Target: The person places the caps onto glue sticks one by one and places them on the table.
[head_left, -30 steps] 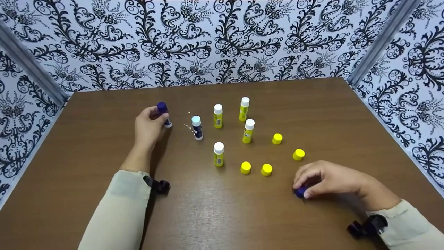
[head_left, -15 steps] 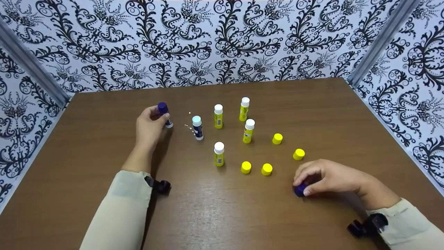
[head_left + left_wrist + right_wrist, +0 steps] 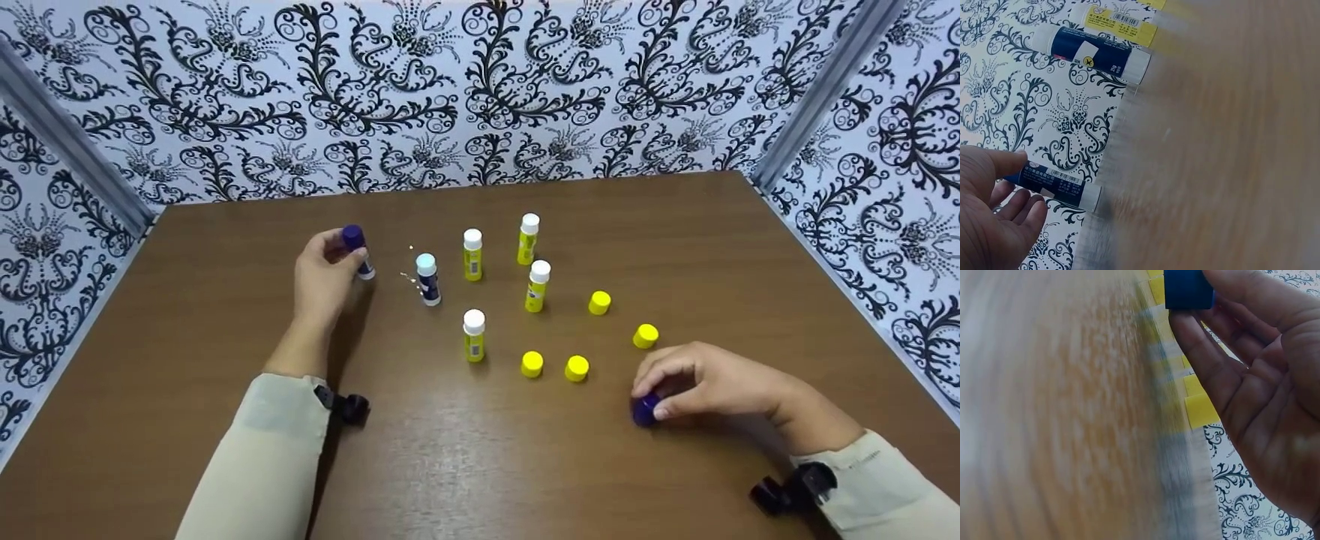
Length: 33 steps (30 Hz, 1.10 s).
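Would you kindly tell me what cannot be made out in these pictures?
Left wrist: upper end of the held glue stick, hidden by the left hand.
Right wrist: part of the blue cap, cut off by the top edge.
Head: print on the yellow glue sticks, too small.

Scroll-patterned walls (image 3: 390,97) stand behind and beside a brown table (image 3: 450,472).

1 blue cap (image 3: 1188,289) in right hand (image 3: 1266,382)

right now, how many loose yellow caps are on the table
4: front-left cap, front-right cap, back cap, and rightmost cap, just beyond the right hand, which could hide more.
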Tool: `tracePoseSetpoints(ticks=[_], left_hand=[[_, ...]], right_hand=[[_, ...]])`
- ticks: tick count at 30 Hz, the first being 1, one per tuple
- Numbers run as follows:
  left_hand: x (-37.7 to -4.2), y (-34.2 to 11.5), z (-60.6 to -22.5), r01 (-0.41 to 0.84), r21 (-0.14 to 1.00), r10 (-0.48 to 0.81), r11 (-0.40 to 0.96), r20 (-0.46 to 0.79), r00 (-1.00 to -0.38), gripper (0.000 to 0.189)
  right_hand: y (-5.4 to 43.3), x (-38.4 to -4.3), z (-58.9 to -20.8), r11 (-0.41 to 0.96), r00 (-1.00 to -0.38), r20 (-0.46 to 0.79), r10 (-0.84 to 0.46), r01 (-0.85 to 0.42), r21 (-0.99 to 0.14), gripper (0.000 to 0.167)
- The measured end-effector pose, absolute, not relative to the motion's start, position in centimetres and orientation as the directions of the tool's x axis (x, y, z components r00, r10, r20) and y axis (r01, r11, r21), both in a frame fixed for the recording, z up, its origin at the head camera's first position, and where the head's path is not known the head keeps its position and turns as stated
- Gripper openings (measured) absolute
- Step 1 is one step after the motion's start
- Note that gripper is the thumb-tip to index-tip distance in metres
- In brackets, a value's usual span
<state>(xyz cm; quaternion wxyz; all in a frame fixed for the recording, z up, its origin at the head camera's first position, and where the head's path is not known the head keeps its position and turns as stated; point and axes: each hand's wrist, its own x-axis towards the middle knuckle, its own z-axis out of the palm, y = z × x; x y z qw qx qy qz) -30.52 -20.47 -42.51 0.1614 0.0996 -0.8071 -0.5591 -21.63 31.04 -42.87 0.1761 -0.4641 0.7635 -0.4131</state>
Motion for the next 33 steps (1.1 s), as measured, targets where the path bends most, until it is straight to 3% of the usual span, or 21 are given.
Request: tracePoseSetpoints(ticks=[8,20,27,33], left_hand=[[-29.7,-20.9,-42.1,0.036,0.935,-0.319,0.353,0.156,-0.935,0.046],[-29.0,-21.0,-41.4,0.033,0.93,-0.34,0.366,0.167,-0.926,0.048],[-28.6,-20.8,-40.9,0.031,0.919,-0.35,0.392,0.18,-0.919,0.047],[-28.5,-20.6,-40.7,0.041,0.909,-0.345,0.414,0.199,-0.917,0.046]], right_hand=[[30.9,-21.7,-42.8,0.22,-0.52,0.134,-0.843,-0.561,-0.798,0.028],[30.0,-21.6,-41.6,0.253,-0.59,0.139,-0.795,-0.531,-0.809,0.026],[29.2,-22.2,-41.2,0.181,-0.581,0.199,-0.789,-0.529,-0.829,0.03],[28.0,-22.4,-40.1,0.175,-0.61,0.194,-0.769,-0.491,-0.853,0.03]])
